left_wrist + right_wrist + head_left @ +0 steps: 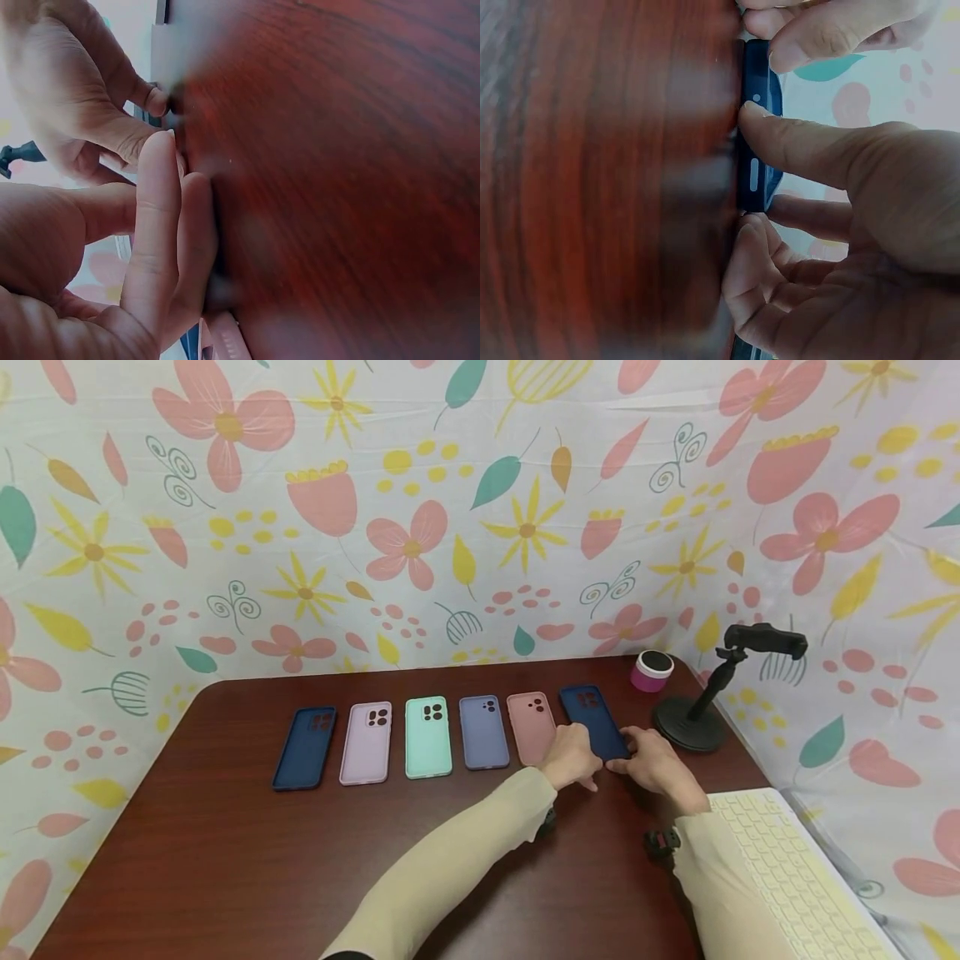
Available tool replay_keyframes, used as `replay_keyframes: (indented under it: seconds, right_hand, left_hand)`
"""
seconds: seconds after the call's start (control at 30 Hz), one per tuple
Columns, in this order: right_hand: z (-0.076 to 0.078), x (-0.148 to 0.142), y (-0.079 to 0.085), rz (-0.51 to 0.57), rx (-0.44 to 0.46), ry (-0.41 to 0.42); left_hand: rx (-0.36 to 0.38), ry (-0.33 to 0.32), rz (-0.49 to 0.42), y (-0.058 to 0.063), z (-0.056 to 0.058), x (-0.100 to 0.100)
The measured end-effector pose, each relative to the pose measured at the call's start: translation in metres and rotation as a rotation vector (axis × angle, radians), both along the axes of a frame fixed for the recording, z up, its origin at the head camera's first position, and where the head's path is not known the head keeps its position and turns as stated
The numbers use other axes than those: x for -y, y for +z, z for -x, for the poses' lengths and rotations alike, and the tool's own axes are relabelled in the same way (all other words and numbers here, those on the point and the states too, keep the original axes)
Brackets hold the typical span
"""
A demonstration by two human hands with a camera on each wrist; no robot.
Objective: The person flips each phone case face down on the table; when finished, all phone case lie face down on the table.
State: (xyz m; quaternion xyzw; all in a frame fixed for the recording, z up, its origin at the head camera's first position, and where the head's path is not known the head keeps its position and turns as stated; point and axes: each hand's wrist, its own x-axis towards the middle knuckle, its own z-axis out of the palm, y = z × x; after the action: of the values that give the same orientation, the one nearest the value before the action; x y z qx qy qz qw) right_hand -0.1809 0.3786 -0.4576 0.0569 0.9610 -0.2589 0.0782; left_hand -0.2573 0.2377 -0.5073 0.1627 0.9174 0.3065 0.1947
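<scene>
Near edge first: a cream left sleeve (450, 852) and a cream right sleeve (723, 877) are seen reaching over the dark reddish-brown bench (225, 860). A black wrist device (662, 843) is worn at the right cuff. Lower right, a white keyboard (795, 868) is partly covered by the right sleeve.

Farther in, the navy phone case (592, 710) at the right end of the row is being handled. It lies on the bench, camera cutouts at the far end, and is set slightly askew. Its near right corner is held by the right hand (656, 762): narrow grip, thumb pressed on the near edge, a finger set at the right side. Its near left corner is touched by the left hand (570, 756); whether it is pinched there cannot be told.

The pink phone case (531, 722) just left is partly hidden by the left hand. Leftward from it, spaced apart, are laid a periwinkle case (483, 739), a mint case (428, 743), a lilac case (365, 747) and a second navy case (303, 747).

Right of the handled case, a black stand (716, 687) is placed on its round base. A magenta jar (651, 675) is set near the far edge. Behind, flower-printed fabric (450, 527) is hung.
</scene>
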Motion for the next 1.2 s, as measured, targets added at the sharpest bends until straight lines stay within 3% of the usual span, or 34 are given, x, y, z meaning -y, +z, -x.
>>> replay_keyframes:
  seconds: [0.07,0.3,0.37,0.53,0.63,0.97,1.2]
  right_hand:
    - [0.000,0.000,0.000,0.010,0.001,-0.005]
    - [0.001,-0.005,-0.002,0.005,-0.013,-0.051]
    - [0.003,-0.011,-0.009,-0.005,-0.053,-0.056]
    - [0.007,-0.025,-0.023,-0.005,-0.127,-0.053]
    - [0.007,-0.028,-0.028,-0.029,-0.172,-0.078]
    - [-0.022,0.005,0.021,0.018,-0.223,-0.042]
    - [-0.024,0.012,0.026,-0.001,-0.230,-0.031]
  left_hand:
    - [-0.004,0.001,-0.009,0.005,-0.004,0.002]
    - [0.054,0.014,-0.163,0.046,-0.030,0.023]
    - [0.013,0.020,-0.149,0.039,-0.029,0.018]
    - [0.010,0.048,-0.184,0.041,-0.035,0.018]
    - [0.055,0.071,-0.234,0.052,-0.043,0.022]
    - [0.115,0.145,-0.335,0.048,-0.039,0.015]
    - [0.190,0.174,-0.405,0.048,-0.035,0.013]
